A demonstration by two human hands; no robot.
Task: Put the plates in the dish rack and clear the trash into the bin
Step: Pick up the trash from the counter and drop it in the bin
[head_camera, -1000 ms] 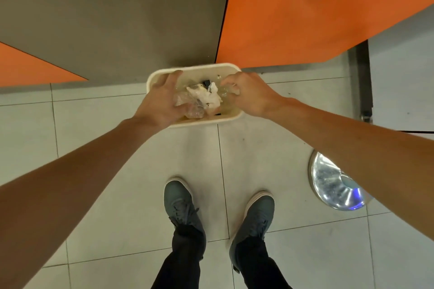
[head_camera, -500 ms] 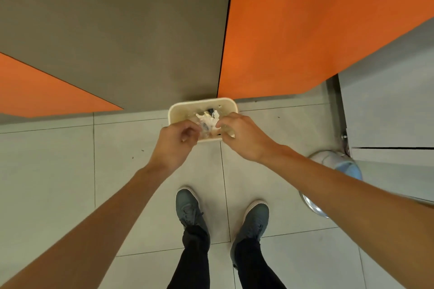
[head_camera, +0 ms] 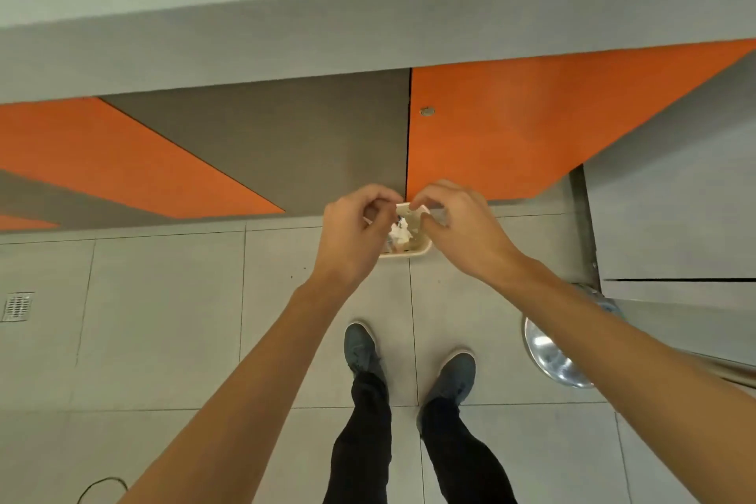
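Observation:
A small cream bin (head_camera: 405, 255) stands on the tiled floor against the cabinet base, with crumpled white paper and clear plastic trash (head_camera: 399, 233) inside. Both my hands hover over it and hide most of its rim. My left hand (head_camera: 352, 233) covers the bin's left side, its fingers curled toward the thumb with nothing seen in them. My right hand (head_camera: 462, 229) covers the right side, fingers curled. A clear scrap shows by its thumb, and I cannot tell whether it is held. No plates or dish rack are in view.
Orange and grey cabinet doors (head_camera: 511, 127) rise behind the bin under a grey counter edge. A shiny round metal vessel (head_camera: 548, 356) sits on the floor at my right. My shoes (head_camera: 362, 348) stand just short of the bin. A floor drain (head_camera: 16, 306) lies far left.
Both hands have come up out of the bin, where they were pressing on the trash. My head has risen, so the bin looks smaller and the counter edge has come into view.

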